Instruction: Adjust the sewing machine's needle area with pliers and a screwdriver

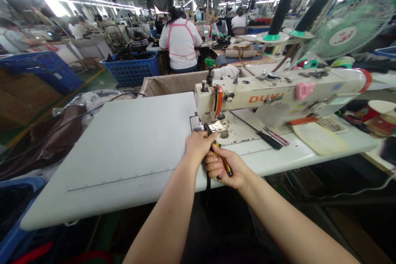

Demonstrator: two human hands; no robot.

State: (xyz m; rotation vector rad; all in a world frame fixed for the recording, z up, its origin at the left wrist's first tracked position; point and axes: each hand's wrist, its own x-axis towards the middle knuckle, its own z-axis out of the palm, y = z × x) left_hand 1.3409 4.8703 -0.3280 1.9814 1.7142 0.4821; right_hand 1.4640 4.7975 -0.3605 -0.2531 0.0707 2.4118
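My right hand (230, 168) is wrapped round the black and yellow handles of a pair of pliers (227, 166). The dark jaws of the pliers reach up to the needle area of a white sewing machine (238, 95). Beside the jaws, my left hand (199, 143) is closed, its thumb against the upper part of the pliers; whatever its fingers pinch is hidden. Just beyond the hands lies the shiny metal needle plate (218, 126), with dark lint around it.
Right of the hands lie a black-handled screwdriver (269, 139), a pink cutter (276, 136) and a pale yellow cloth (320, 137). Thread cones (280, 14) and a green fan (349, 29) stand behind the machine. A person (182, 43) sits ahead, near a blue crate (133, 68).
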